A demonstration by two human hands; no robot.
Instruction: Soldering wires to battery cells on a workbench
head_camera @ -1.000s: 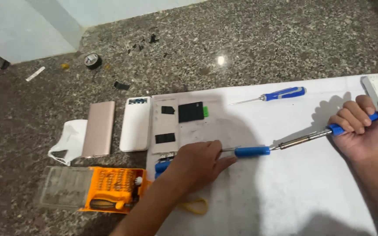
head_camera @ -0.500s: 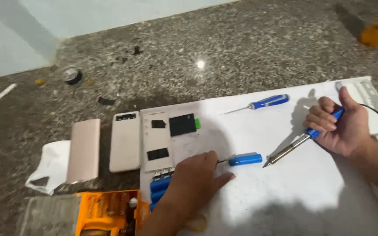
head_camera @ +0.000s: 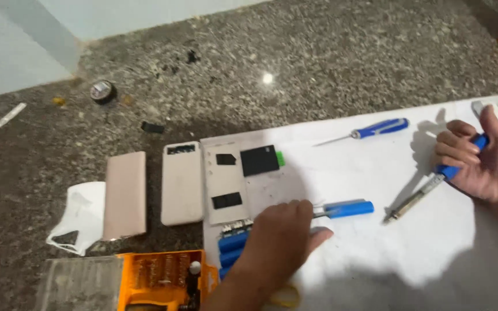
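Observation:
My right hand (head_camera: 485, 164) grips a soldering iron (head_camera: 427, 190) by its blue handle, metal tip pointing down-left just above the white sheet (head_camera: 376, 253). My left hand (head_camera: 280, 239) lies palm down on the sheet, fingers covering part of a row of blue cylindrical battery cells (head_camera: 231, 247). Just right of its fingertips lies a blue-handled screwdriver (head_camera: 344, 208). Whether the fingers pinch its shaft is hidden. A pale flat panel (head_camera: 229, 184) with black pads and a black-and-green circuit board (head_camera: 260, 160) sits above the hand.
A second blue screwdriver (head_camera: 370, 129) lies at the sheet's top. Left, on the speckled stone floor: two beige power-bank shells (head_camera: 125, 196) (head_camera: 183, 183), a white bag (head_camera: 79, 216), an orange bit set (head_camera: 165, 279) with clear lid (head_camera: 76, 282), a tape roll (head_camera: 102, 91).
The view has shifted. My right hand has drawn the soldering iron up and to the right, away from the screwdriver near my left hand. My left hand stays on the cells.

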